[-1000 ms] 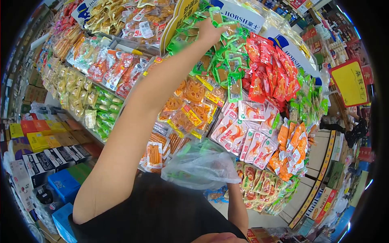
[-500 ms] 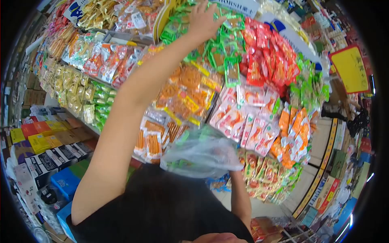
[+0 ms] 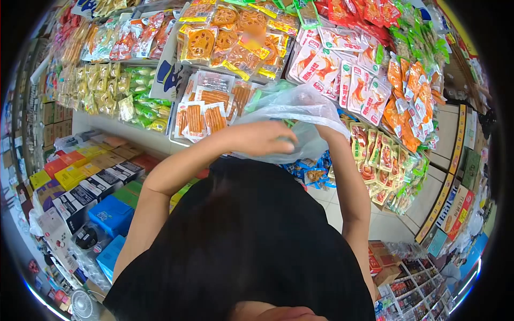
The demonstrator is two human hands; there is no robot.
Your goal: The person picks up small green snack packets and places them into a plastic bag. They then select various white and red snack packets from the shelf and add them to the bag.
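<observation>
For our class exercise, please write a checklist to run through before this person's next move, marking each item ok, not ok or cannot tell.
1. Plastic bag supported: ok; it hangs at the right hand.
2. Right hand's finger grip visible: not ok; the plastic covers the fingers.
3. Left hand beside the bag: ok; it is in front of it, fingers bent.
4. Left hand empty: cannot tell; its palm is turned from view.
5. Lotus-root packs in plain sight: ok, beyond the bag.
</observation>
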